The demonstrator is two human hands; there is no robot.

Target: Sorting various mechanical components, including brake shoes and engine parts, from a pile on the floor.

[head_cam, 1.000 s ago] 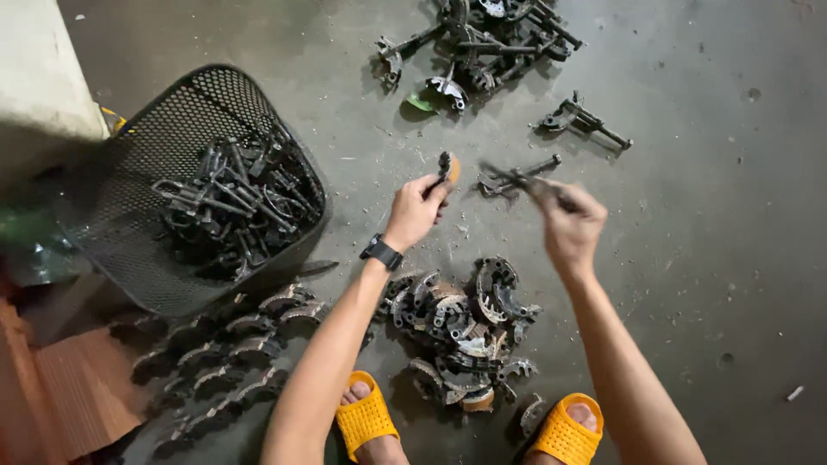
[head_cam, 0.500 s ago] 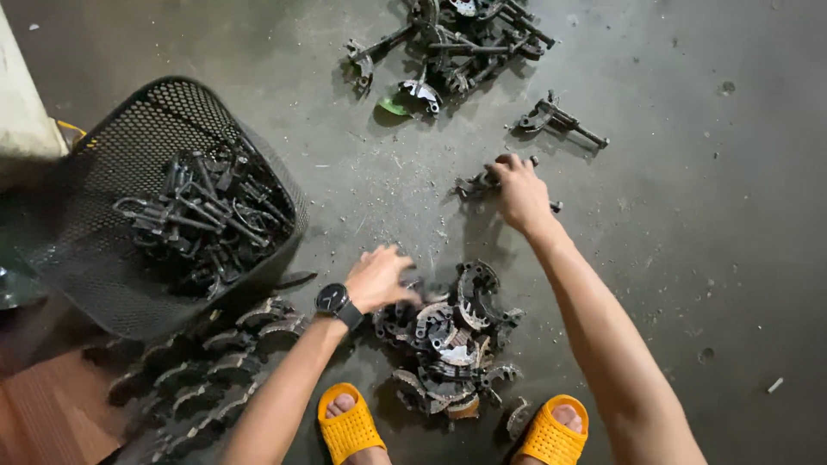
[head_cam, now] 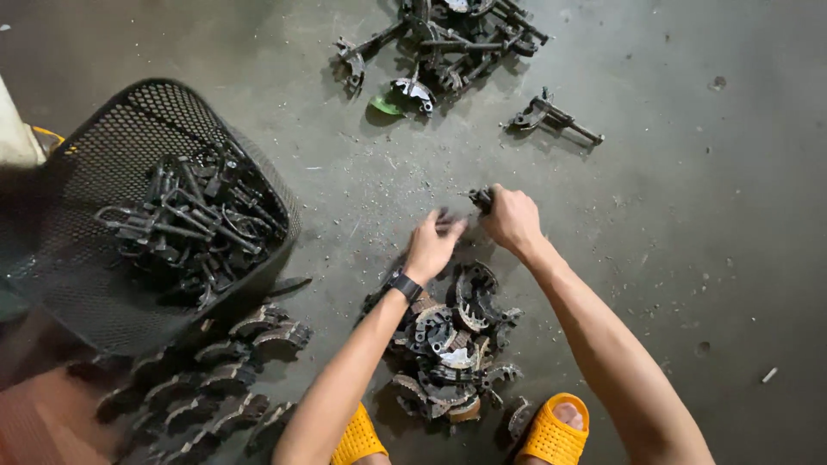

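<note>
Compared with half a second back, the left hand point(head_cam: 433, 244) has come up off the pile of curved metal pieces point(head_cam: 452, 344) and moved toward 12 o'clock, so it now sits right beside the right hand point(head_cam: 512, 220). A second ago the two were well apart, the left lifted with something small in it, the right over by the loose parts. Looks to me like both hands are now working on the same small piece instead of picking separately.

The right hand is closed tight around a small dark metal part point(head_cam: 481, 198), which pokes out at the 10 o'clock side of the fist. The left hand is blurred; fingers look partly curled and reaching at that same part, but I can't tell if it actually grips anything.

Around them on the concrete floor point(head_cam: 689, 258): black mesh basket point(head_cam: 103, 155) full of dark levers at 9 o'clock, a tangle of lever assemblies point(head_cam: 448, 43) at 12, a single lever point(head_cam: 551, 116) at 1, and rows of brake-shoe-shaped pieces point(head_cam: 215, 379) at 8. Orange sandals point(head_cam: 556, 435) at 6.
</note>
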